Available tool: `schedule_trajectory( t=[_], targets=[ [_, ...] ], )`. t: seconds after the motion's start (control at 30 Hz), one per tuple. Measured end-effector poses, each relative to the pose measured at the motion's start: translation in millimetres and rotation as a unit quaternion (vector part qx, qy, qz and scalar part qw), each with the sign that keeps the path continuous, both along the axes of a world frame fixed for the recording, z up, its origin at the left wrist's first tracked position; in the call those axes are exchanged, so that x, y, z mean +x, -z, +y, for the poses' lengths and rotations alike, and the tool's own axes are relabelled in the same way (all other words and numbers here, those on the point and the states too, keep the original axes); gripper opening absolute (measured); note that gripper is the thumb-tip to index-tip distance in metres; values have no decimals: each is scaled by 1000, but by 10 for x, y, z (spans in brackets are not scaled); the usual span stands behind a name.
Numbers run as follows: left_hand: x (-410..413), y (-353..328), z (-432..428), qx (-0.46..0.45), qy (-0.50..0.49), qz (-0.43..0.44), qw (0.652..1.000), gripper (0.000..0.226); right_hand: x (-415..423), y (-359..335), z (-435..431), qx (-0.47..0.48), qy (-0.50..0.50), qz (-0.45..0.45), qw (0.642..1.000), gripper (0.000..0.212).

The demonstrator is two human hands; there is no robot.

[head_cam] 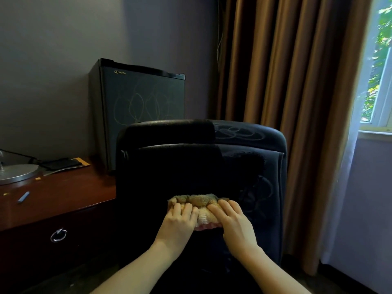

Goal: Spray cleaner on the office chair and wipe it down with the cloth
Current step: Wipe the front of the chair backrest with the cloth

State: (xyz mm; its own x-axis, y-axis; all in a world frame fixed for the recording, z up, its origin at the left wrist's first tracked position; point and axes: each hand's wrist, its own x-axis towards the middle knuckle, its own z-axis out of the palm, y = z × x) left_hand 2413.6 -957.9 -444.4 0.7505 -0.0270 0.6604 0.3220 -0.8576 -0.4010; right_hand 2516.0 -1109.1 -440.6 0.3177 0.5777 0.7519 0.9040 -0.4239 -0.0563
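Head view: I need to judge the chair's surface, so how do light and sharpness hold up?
Head view: daylight from the white-framed window lights only the right side of the black padded office chair; its centre sinks into near-black shadow; the tan fluffy cloth reads clearly; wide-angle distortion tilts the brown curtain.

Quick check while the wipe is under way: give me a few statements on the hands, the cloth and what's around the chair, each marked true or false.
1. The left hand and the right hand both press the cloth against the chair backrest. True.
2. The right hand holds a spray bottle. False: it lies on the cloth, and no bottle is in view.
3. A black mini fridge stands behind the chair. True.
4. The brown curtain hangs to the chair's left. False: it hangs to the right, beside the window; the wooden desk is on the left.
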Motion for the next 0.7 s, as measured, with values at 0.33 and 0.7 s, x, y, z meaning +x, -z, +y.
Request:
schedule_trajectory(
  t=[0.33,0.7],
  targets=[
    [218,-2055,-251,170,55,-87,980,23,285,-1815,-431,48,40,-154,986,37],
    [1113,-2148,-382,-20,-15,5,1000,49,1000,-1929,-357,-12,116,48,992,60]
  ],
)
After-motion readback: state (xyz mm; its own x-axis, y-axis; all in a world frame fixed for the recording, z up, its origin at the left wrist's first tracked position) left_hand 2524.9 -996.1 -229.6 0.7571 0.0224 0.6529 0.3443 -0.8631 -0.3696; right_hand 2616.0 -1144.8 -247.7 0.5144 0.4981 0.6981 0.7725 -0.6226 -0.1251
